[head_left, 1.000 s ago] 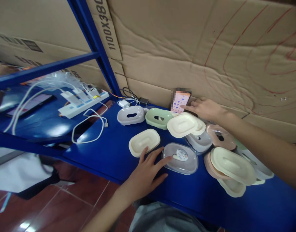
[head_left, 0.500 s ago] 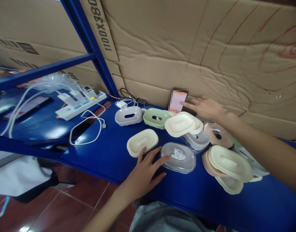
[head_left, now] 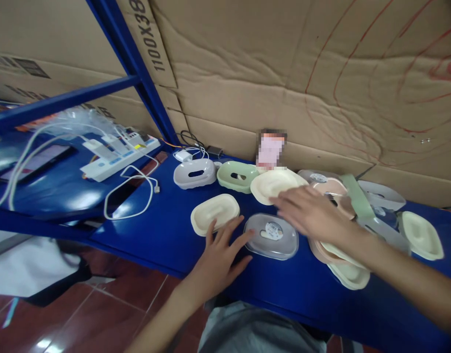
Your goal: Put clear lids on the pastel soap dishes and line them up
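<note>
The tabletop is glossy deep blue. On it lie cream lids, a pale green dish, a light grey dish, a clear grey lid with a white sticker, and pink dishes. The power strip and cable are white. The cardboard behind is tan with red scribbled lines. The floor is reddish-brown tile.

From here I see the blue counter carrying a cream tray, a clear lid at its 3 o'clock, and a grey dish (green dish alongside) at 12.
</note>
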A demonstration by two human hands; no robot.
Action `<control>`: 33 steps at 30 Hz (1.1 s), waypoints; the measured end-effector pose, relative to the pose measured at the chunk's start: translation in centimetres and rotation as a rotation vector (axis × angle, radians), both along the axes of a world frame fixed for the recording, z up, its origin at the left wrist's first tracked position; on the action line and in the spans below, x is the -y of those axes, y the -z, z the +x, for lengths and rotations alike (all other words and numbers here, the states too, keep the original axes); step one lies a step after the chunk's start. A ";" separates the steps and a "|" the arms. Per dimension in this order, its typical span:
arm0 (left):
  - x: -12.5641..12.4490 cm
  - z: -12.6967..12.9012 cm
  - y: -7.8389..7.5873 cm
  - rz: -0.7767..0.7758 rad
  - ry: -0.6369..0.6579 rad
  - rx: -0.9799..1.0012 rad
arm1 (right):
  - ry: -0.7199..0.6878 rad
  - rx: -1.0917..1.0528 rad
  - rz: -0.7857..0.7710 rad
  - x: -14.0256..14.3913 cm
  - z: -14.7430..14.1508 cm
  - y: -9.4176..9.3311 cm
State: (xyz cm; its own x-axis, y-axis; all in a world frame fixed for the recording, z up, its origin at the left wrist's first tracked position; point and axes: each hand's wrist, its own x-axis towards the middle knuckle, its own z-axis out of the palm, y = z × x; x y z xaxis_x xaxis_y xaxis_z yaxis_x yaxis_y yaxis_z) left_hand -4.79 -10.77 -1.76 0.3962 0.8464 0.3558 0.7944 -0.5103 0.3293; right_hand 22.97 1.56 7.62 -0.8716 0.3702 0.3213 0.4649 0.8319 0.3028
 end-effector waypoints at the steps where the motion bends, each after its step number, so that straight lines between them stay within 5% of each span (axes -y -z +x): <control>1: 0.0 -0.1 0.1 0.054 -0.073 0.010 | -0.014 -0.017 -0.028 2.3 0.0 0.8; 5: -0.6 -1.2 0.9 0.175 -0.400 -0.043 | 0.014 -0.057 -0.136 8.5 0.4 3.7; 8: -1.0 -2.4 1.5 0.138 -0.440 -0.080 | 0.040 -0.062 -0.163 9.5 1.0 4.5; 13: -1.1 -3.8 1.5 0.083 -0.319 -0.031 | 0.076 -0.092 -0.224 8.8 1.5 5.2; 17: -1.3 -4.9 1.1 0.116 -0.367 0.082 | 0.060 -0.085 -0.246 8.3 0.6 6.2; 26: 1.3 -7.5 -2.9 0.292 -0.442 0.134 | 0.002 -0.079 -0.272 3.8 -6.8 7.2; 29: 3.1 -7.2 -4.0 0.325 -0.388 0.132 | -0.025 -0.110 -0.276 3.2 -7.5 6.2; 33: 4.8 -6.1 -3.7 0.222 -0.043 -0.016 | 0.042 -0.158 -0.235 5.9 -3.2 4.3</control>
State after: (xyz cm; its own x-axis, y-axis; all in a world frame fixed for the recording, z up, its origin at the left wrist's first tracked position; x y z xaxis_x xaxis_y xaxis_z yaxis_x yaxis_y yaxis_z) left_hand -10.94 -15.53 1.95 0.3685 0.7641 0.5295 0.8210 -0.5347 0.2001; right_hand 19.78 -4.36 3.30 -0.7995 0.4858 0.3533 0.5270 0.8495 0.0245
